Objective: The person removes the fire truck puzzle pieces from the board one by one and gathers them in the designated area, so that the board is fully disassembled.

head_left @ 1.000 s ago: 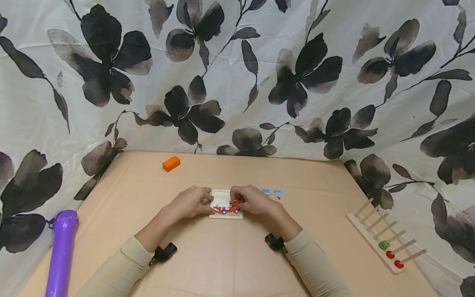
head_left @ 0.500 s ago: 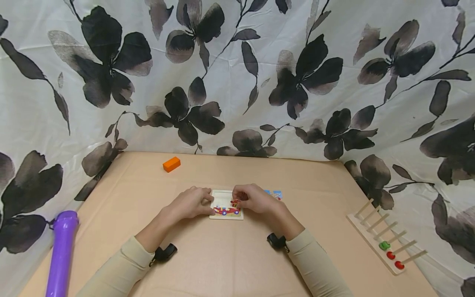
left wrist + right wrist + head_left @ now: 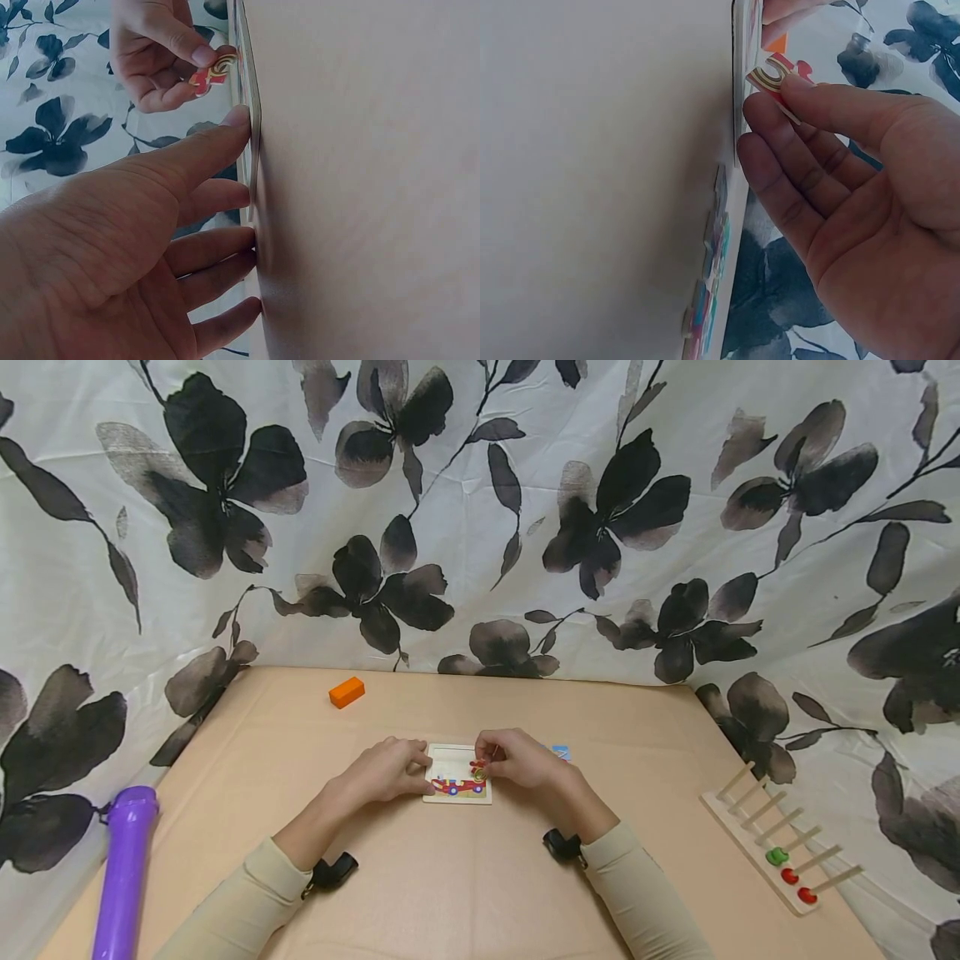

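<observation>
A shallow wooden jigsaw tray (image 3: 447, 747) lies on the table, with a strip of joined pieces showing a red and blue vehicle (image 3: 459, 787) along its near side. My left hand (image 3: 384, 768) rests at the tray's left edge, thumb at the near corner and fingers fairly straight against the side and tabletop. Above the tray's right part, my right hand (image 3: 525, 762) pinches a red jigsaw piece (image 3: 778, 60) with yellow-and-dark curved stripes between thumb and fingers. The left wrist view shows this piece (image 3: 201, 79) held tilted close to the tray.
Loose blue jigsaw pieces (image 3: 561, 752) lie right of the tray, partly hidden by my right hand. An orange block (image 3: 347, 692) sits at the back left, a purple tube (image 3: 127, 868) stands front left. A pegged wooden board (image 3: 757, 843) is at the right.
My right hand has shifted slightly right and away with the red piece, covering more of the loose blue pieces. The left hand and tray stay put.
</observation>
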Demonstrator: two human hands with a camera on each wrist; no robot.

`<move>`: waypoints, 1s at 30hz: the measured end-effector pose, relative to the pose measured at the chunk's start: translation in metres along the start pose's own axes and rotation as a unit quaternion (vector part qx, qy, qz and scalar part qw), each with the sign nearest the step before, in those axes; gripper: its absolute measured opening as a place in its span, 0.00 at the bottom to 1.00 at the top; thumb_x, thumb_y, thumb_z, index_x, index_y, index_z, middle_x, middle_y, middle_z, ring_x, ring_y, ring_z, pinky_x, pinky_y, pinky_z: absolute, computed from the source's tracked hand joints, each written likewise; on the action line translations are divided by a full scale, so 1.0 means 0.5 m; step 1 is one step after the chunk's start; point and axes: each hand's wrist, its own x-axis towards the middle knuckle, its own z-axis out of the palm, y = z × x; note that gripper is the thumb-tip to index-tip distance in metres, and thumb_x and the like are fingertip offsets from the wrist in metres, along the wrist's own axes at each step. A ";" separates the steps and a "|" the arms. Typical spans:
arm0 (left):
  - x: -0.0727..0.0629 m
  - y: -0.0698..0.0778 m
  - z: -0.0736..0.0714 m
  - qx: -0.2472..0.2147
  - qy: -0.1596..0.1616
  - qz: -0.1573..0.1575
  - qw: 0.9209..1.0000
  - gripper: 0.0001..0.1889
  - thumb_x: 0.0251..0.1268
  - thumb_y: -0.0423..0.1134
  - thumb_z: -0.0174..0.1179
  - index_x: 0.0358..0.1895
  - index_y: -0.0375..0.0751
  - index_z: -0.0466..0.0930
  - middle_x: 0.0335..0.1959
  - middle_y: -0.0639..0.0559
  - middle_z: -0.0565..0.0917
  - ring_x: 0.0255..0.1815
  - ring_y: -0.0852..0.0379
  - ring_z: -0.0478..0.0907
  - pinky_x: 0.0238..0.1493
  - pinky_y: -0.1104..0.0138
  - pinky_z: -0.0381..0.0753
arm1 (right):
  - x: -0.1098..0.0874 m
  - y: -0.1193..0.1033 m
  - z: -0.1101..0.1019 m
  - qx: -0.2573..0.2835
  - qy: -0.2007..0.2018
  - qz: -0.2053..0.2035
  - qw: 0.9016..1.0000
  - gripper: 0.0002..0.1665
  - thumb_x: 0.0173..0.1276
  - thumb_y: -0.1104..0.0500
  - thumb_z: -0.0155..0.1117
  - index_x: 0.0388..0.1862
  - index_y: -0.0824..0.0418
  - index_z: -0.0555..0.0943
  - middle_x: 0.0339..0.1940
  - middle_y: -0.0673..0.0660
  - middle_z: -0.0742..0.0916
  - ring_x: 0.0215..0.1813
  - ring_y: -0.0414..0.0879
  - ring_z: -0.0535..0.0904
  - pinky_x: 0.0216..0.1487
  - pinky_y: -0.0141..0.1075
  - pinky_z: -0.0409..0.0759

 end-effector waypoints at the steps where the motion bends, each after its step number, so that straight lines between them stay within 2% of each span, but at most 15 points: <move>1: 0.000 0.000 0.000 0.001 0.000 0.000 1.000 0.26 0.57 0.52 0.78 0.56 0.42 0.90 0.71 0.39 0.79 0.70 0.32 0.76 0.68 0.40 0.74 | -0.001 -0.001 -0.002 0.002 0.000 0.002 1.000 0.09 0.69 0.66 0.71 0.40 0.56 0.79 0.31 0.47 0.81 0.38 0.42 0.78 0.40 0.32 0.77; 7: 0.000 -0.003 0.002 -0.001 0.000 0.002 1.000 0.26 0.57 0.52 0.78 0.56 0.42 0.90 0.71 0.38 0.79 0.71 0.32 0.75 0.70 0.41 0.73 | -0.010 -0.005 -0.020 0.017 0.010 0.013 1.000 0.08 0.71 0.69 0.67 0.42 0.57 0.83 0.34 0.51 0.84 0.33 0.45 0.79 0.33 0.32 0.79; 10: 0.000 -0.004 0.003 -0.001 -0.001 0.003 1.000 0.25 0.57 0.51 0.78 0.56 0.42 0.90 0.71 0.38 0.79 0.71 0.32 0.75 0.71 0.42 0.73 | -0.018 -0.006 -0.034 0.016 0.015 0.023 0.999 0.08 0.72 0.67 0.68 0.43 0.56 0.85 0.36 0.50 0.86 0.30 0.46 0.80 0.30 0.33 0.79; 14: 0.000 -0.005 0.003 -0.002 -0.001 0.000 1.000 0.25 0.58 0.51 0.78 0.56 0.42 0.90 0.71 0.39 0.79 0.71 0.32 0.75 0.71 0.41 0.73 | -0.032 -0.003 -0.058 0.008 0.022 0.035 0.999 0.07 0.71 0.64 0.70 0.45 0.55 0.88 0.38 0.48 0.88 0.30 0.45 0.78 0.33 0.35 0.79; 19: 0.000 -0.004 0.003 -0.002 -0.001 -0.002 1.000 0.26 0.57 0.52 0.78 0.56 0.43 0.90 0.70 0.39 0.79 0.71 0.32 0.75 0.70 0.41 0.73 | -0.052 0.009 -0.088 0.026 0.015 0.046 0.999 0.09 0.71 0.66 0.68 0.45 0.57 0.91 0.38 0.49 0.90 0.28 0.44 0.79 0.32 0.37 0.80; 24: -0.001 -0.002 0.002 -0.001 -0.002 0.000 1.000 0.25 0.58 0.51 0.78 0.56 0.42 0.90 0.71 0.39 0.79 0.71 0.32 0.75 0.71 0.41 0.72 | -0.069 0.017 -0.111 0.037 0.015 0.058 0.998 0.09 0.69 0.66 0.69 0.44 0.57 0.91 0.40 0.50 0.91 0.33 0.44 0.82 0.35 0.36 0.81; 30: -0.001 -0.002 0.001 0.001 -0.001 0.002 1.000 0.25 0.58 0.52 0.77 0.56 0.42 0.90 0.71 0.38 0.78 0.72 0.31 0.74 0.71 0.41 0.71 | -0.090 0.029 -0.133 0.071 0.012 0.076 0.994 0.10 0.67 0.69 0.69 0.44 0.60 0.91 0.36 0.55 0.90 0.31 0.56 0.83 0.29 0.38 0.80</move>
